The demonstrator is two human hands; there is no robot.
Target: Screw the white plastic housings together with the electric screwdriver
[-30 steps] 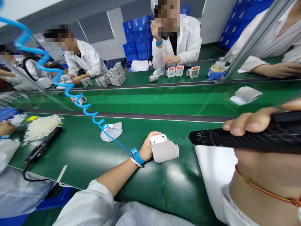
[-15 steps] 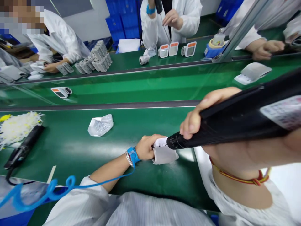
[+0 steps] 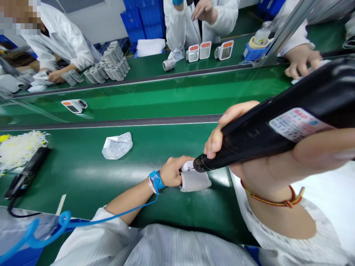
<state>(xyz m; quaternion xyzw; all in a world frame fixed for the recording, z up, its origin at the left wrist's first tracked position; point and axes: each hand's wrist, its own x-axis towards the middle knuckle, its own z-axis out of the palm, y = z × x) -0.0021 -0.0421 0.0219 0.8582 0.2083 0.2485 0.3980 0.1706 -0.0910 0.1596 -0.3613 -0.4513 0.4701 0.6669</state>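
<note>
My right hand (image 3: 215, 142) is wrapped round a black electric screwdriver (image 3: 249, 136) with a white label. The screwdriver's tip end slants down onto the white housing of a wrist blood pressure monitor (image 3: 195, 181), whose grey cuff is curled below. With fingers closed on its left side, my left hand (image 3: 172, 172) holds the monitor against the green bench. The bit itself is hidden by the screwdriver's nose. A blue wrist strap (image 3: 156, 181) with a coiled cord is on my left wrist. Left of centre lies a small open bag of screws (image 3: 118, 146).
Another black electric screwdriver (image 3: 29, 171) lies at the left beside a pile of white and yellow pieces (image 3: 22, 149). One monitor (image 3: 74, 106) rests on the green conveyor (image 3: 155, 99). Co-workers sit across it with stacked monitors (image 3: 113, 62); a co-worker's hand (image 3: 302, 61) reaches in at right.
My right hand and the screwdriver have shifted left, its body turning so the label shows more. The left hand stays put. At right, a co-worker's hand has come down over the monitor on the conveyor.
</note>
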